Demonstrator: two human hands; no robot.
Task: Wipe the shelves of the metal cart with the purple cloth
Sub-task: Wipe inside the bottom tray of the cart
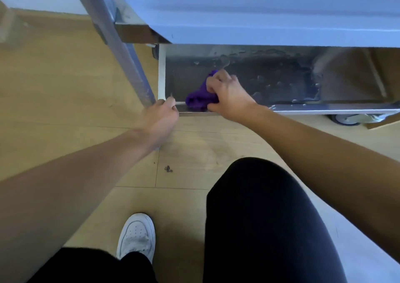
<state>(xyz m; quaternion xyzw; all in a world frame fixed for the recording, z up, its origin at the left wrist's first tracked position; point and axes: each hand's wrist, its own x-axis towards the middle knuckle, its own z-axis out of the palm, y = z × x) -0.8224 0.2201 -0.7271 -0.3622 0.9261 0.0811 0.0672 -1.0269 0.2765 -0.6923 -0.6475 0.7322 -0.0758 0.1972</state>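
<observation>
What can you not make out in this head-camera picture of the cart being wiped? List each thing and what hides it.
Head view:
- Back of the lower shelf: covered by the upper shelf.
- Cart's right end: cut off by the frame edge.
- Much of the purple cloth: under the right hand.
- Left hand fingertips: curled over the shelf corner.
- Wheel: mostly behind the shelf rim.

White shoe and dark speck on wooden floor.

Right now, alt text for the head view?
Right hand presses a purple cloth onto the wet bottom shelf of a metal cart, near its front left corner. Left hand grips that corner; person crouches on a wood floor.
</observation>
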